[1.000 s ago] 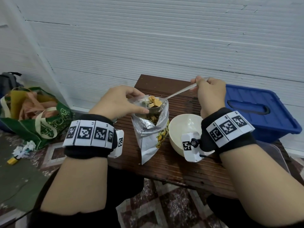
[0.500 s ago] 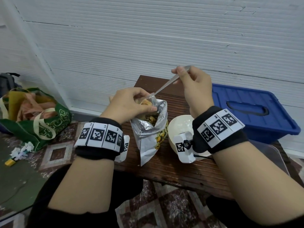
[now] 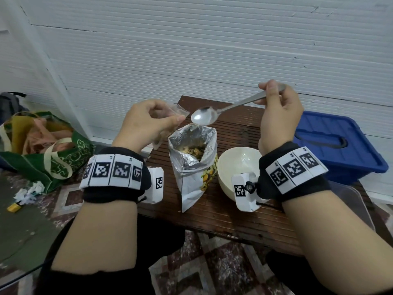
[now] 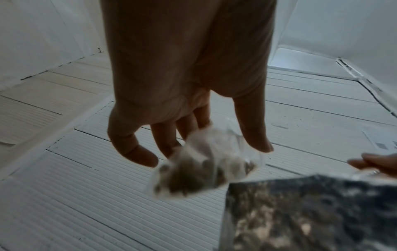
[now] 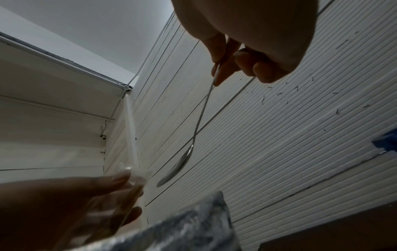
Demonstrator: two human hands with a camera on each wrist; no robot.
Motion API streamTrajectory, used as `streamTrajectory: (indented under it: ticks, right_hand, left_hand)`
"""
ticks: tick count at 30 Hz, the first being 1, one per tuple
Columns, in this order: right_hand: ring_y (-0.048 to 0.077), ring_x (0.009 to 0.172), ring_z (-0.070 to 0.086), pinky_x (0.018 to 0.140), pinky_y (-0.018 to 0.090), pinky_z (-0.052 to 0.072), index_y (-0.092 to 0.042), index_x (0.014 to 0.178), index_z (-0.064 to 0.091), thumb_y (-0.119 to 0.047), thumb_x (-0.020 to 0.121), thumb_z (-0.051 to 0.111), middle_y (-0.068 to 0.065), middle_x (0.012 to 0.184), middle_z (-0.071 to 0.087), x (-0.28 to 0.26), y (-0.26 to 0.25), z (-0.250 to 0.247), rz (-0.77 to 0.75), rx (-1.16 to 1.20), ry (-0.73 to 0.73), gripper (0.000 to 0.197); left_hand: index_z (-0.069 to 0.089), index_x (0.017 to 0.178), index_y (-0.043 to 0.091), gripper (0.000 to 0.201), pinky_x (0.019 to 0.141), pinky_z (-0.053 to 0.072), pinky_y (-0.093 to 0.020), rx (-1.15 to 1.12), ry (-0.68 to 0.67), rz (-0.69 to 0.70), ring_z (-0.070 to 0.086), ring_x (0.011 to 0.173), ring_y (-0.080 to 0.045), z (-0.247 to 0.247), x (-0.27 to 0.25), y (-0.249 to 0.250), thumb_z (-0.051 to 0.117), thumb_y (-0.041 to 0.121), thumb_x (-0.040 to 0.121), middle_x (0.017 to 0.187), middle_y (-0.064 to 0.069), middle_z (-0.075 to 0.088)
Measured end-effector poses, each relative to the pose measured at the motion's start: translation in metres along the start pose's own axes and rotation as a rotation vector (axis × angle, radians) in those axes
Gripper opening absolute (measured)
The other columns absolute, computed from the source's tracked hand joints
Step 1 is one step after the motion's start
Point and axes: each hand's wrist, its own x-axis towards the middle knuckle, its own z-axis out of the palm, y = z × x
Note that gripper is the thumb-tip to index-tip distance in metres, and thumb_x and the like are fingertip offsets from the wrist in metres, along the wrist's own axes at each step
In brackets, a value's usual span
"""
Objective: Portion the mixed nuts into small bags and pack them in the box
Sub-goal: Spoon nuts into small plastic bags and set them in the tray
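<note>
the right hand (image 3: 278,116) pinches the handle of a metal spoon (image 3: 204,118), whose empty bowl hovers above the open mouth of the foil nut pouch (image 3: 192,162). the left hand (image 3: 146,124) pinches a small clear bag (image 4: 206,163) at its rim; the left wrist view shows nuts already inside it. the bag's mouth sits just beside the spoon bowl, above and to the left of the pouch. the pouch stands upright on the wooden table (image 3: 223,211), with mixed nuts (image 3: 192,151) visible inside. a white bowl (image 3: 236,167) stands just right of the pouch, and the blue box (image 3: 338,145), lid on, sits well apart at the far right.

risk: the thin bag rim may fold shut under a loose pinch, so the next spoonful would spill. the pouch is unsupported; a spoon strike on its edge could tip it.
</note>
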Motion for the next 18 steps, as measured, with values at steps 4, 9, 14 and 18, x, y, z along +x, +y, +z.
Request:
streamTrajectory:
  ticks: [4, 9, 14, 18]
  right_hand:
    - [-0.004, 0.06, 0.054, 0.067, 0.015, 0.044, -0.026, 0.074, 0.064, -0.02, 0.097, 0.052, -0.012, 0.067, 0.06, -0.007, 0.006, -0.001, 0.006, -0.098, -0.062, 0.026]
    - [-0.005, 0.067, 0.054, 0.065, 0.016, 0.04, -0.021, 0.089, 0.071, -0.025, 0.095, 0.056, -0.017, 0.073, 0.063, -0.025, 0.015, 0.006, -0.166, -0.322, -0.407, 0.017]
    - [0.018, 0.073, 0.052, 0.07, 0.022, 0.035, -0.015, 0.093, 0.073, -0.024, 0.092, 0.057, -0.006, 0.078, 0.07, -0.046, 0.029, 0.015, -0.517, -0.48, -0.644, 0.019]
    - [0.016, 0.074, 0.054, 0.067, 0.025, 0.038, -0.014, 0.091, 0.073, -0.023, 0.093, 0.057, -0.017, 0.071, 0.06, -0.048, 0.032, 0.015, -0.318, -0.452, -0.645, 0.018]
  left_hand:
    - [0.068, 0.106, 0.02, 0.043, 0.07, 0.049, -0.013, -0.034, -0.043, 0.009, 0.067, 0.093, -0.011, -0.001, -0.003, 0.001, 0.081, 0.036, 0.068, 0.084, 0.01, 0.072]
    - [0.068, 0.105, 0.021, 0.044, 0.071, 0.055, -0.015, -0.03, -0.135, 0.009, 0.071, 0.088, -0.019, 0.0, -0.004, 0.003, 0.081, 0.035, 0.065, 0.082, 0.013, 0.073]
    - [0.07, 0.096, 0.029, 0.056, 0.095, 0.05, -0.045, -0.062, -0.189, -0.027, 0.069, 0.094, -0.01, 0.001, -0.006, 0.0, 0.08, 0.052, 0.046, 0.089, 0.006, 0.075]
    - [0.07, 0.098, 0.028, 0.051, 0.096, 0.051, -0.042, -0.043, -0.196, -0.026, 0.069, 0.094, -0.009, 0.001, -0.007, 0.001, 0.08, 0.047, 0.052, 0.089, 0.005, 0.075]
